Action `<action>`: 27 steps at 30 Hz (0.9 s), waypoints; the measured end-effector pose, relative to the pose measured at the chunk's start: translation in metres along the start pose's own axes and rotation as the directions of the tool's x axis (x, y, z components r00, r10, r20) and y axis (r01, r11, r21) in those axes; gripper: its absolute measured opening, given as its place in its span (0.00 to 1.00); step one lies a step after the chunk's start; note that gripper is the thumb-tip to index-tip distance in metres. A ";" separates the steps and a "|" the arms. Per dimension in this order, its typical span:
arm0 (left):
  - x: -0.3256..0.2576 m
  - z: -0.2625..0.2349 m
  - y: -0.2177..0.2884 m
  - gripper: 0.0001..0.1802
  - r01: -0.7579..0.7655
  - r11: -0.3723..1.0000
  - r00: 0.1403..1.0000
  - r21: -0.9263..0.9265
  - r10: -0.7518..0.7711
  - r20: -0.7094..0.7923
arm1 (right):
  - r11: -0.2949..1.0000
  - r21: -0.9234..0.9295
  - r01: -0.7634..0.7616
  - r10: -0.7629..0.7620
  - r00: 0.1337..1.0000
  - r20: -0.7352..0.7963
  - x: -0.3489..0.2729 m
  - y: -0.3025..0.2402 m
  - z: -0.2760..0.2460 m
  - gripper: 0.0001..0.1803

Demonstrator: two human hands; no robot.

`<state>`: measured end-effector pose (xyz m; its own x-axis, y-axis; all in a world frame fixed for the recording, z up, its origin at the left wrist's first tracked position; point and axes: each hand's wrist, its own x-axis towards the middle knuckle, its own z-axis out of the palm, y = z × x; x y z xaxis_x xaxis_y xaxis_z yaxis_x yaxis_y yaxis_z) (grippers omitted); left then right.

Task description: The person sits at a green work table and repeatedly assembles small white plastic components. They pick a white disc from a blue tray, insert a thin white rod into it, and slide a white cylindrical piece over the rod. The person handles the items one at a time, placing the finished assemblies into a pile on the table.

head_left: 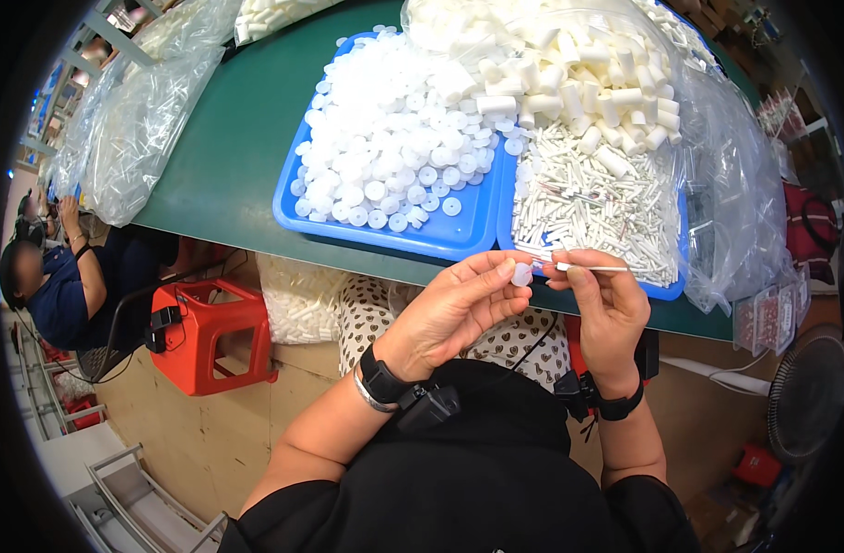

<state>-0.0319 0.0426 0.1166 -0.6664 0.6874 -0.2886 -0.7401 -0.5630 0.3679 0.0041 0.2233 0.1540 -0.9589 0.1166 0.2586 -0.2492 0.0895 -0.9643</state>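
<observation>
Just over the table's near edge, my left hand [463,309] pinches a small translucent white disc [521,275] between thumb and fingertips. Close to its right, my right hand [611,309] grips a thin white rod [595,268], which lies about level and points toward the disc. Rod and disc are a short gap apart. Beyond my left hand is a blue tray [413,241] heaped with translucent discs [376,166] that have small centre holes. A second blue tray [666,291], beyond my right hand, holds many thin white rods [597,207].
Thick cream foam-like cylinders [606,92] spill from a clear bag over the right tray. Clear plastic bags [731,184] hang at the table's right. A red stool [210,341] and a seated person [67,290] are at left. A fan [809,392] stands at right.
</observation>
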 end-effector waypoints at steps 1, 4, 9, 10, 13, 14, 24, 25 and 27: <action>0.000 0.000 0.000 0.16 -0.003 1.000 1.000 -0.017 0.003 -0.010 | 0.996 -0.076 0.045 -0.043 0.999 0.029 -0.001 0.000 -0.001 0.08; 0.000 0.003 0.000 0.15 -0.015 0.998 0.999 -0.055 0.013 -0.036 | 0.945 -0.251 0.208 -0.178 0.974 0.137 -0.002 -0.001 -0.004 0.08; -0.001 0.001 -0.001 0.14 -0.018 0.997 0.999 -0.070 0.016 -0.041 | 0.891 -0.321 0.320 -0.261 0.941 0.216 0.000 -0.003 -0.003 0.10; -0.001 0.000 -0.001 0.14 -0.025 0.997 0.999 -0.068 0.023 -0.036 | 0.902 -0.326 0.283 -0.234 0.955 0.182 0.000 -0.002 -0.004 0.09; -0.003 -0.001 0.000 0.15 -0.039 0.997 0.999 -0.062 0.037 -0.029 | 0.934 -0.308 0.179 -0.150 0.982 0.118 -0.001 0.000 -0.008 0.09; -0.003 0.000 0.001 0.15 -0.038 0.997 0.999 -0.061 0.037 -0.031 | 0.937 -0.310 0.163 -0.132 0.984 0.118 -0.003 0.000 -0.009 0.09; -0.001 -0.002 -0.003 0.15 -0.029 0.998 0.997 -0.047 0.025 -0.067 | 0.867 -0.345 0.359 -0.236 0.906 0.351 0.000 -0.004 -0.006 0.07; -0.002 -0.002 -0.002 0.15 -0.024 0.999 0.998 -0.047 0.021 -0.061 | 0.866 -0.353 0.353 -0.227 0.908 0.352 0.000 -0.003 -0.007 0.06; -0.003 -0.002 -0.001 0.15 -0.016 0.999 0.999 -0.047 0.014 -0.050 | 0.865 -0.349 0.362 -0.234 0.904 0.358 0.000 -0.002 -0.008 0.06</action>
<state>-0.0295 0.0407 0.1155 -0.6801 0.6558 -0.3277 -0.7328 -0.5948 0.3304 0.0058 0.2309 0.1562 -0.8570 -0.2699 0.4389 -0.5152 0.4643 -0.7204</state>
